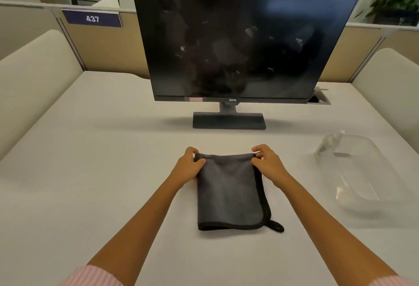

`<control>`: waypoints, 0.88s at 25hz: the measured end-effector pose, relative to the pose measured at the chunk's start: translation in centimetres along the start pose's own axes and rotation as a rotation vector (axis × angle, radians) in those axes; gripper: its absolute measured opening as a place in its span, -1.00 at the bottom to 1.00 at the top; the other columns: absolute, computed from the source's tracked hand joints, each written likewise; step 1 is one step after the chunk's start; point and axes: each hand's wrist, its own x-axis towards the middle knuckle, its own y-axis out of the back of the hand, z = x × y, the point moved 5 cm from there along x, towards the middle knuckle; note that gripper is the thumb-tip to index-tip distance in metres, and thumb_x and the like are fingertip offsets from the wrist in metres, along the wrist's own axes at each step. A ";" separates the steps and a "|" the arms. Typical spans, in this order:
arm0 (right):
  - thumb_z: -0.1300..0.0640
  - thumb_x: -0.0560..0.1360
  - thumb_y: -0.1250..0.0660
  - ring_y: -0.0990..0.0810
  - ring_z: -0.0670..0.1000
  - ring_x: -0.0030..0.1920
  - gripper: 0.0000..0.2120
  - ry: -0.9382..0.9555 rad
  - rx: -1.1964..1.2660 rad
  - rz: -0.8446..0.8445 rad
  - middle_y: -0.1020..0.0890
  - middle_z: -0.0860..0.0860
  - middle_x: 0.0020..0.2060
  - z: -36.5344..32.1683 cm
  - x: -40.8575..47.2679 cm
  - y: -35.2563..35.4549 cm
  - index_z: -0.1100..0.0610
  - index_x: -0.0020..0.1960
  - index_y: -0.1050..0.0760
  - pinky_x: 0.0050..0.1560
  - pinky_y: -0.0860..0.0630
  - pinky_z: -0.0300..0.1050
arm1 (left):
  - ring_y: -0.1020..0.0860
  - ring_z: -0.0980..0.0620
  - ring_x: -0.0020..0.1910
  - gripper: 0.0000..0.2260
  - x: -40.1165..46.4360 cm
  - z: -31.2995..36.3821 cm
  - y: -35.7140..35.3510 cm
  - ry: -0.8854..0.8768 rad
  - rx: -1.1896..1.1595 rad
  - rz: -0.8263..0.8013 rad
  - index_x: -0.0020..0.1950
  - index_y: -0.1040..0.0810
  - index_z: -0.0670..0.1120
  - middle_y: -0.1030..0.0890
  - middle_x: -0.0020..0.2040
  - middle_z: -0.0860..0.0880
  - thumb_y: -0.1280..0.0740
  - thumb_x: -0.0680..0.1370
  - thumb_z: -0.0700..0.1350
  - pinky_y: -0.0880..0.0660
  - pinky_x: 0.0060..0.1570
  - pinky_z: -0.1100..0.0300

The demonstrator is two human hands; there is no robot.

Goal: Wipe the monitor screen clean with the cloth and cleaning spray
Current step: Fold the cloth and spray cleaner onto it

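Note:
A folded dark grey cloth (229, 191) lies flat on the white desk in front of me, its hanging loop at the near right corner. My left hand (189, 166) pinches the cloth's far left corner and my right hand (266, 161) pinches its far right corner. Behind it stands a black monitor (240, 38) on a dark base, its switched-off screen dotted with whitish smudges and specks. A clear spray bottle (328, 144) lies inside a transparent plastic tray (362, 186) to the right of the cloth.
The white desk (95, 161) is bounded by beige partitions on the left, back and right, one with a "437" sign (92, 18). A cable port (318, 98) sits behind the monitor's right corner. Potted plants stand beyond the partitions.

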 end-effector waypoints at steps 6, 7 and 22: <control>-0.03 0.50 -0.33 -0.49 0.07 0.05 -0.40 -0.128 0.071 0.037 -0.51 0.15 0.18 3.3 0.0 -1.0 0.11 0.40 -0.15 0.03 -0.43 -0.10 | -0.56 -0.12 0.03 -0.48 -0.8 -2.2 -1.0 0.096 -0.072 0.075 0.40 -0.15 -0.05 -0.53 0.12 -0.13 -0.26 0.53 0.07 -0.57 0.04 -0.02; -0.07 0.47 -0.36 -0.51 0.09 0.08 -0.34 -0.142 0.060 0.020 -0.50 0.14 0.16 3.7 -0.6 -1.1 0.10 0.42 -0.11 0.04 -0.44 -0.08 | -0.57 -0.09 -0.02 -0.46 -1.6 -2.8 -1.5 0.087 -0.024 0.044 0.40 -0.12 -0.02 -0.53 0.08 -0.10 -0.26 0.52 0.10 -0.59 -0.04 0.03; 0.27 0.47 -0.34 -0.51 0.22 0.14 -0.69 0.404 -0.539 0.388 -0.52 0.21 0.18 1.5 -6.7 -4.6 0.24 0.21 -0.48 0.06 -0.54 0.06 | -0.37 -0.25 0.35 -0.63 -5.2 0.4 -6.3 -0.514 0.692 0.427 0.30 -0.47 -0.16 -0.41 0.38 -0.23 -0.34 0.50 -0.14 -0.45 0.15 -0.09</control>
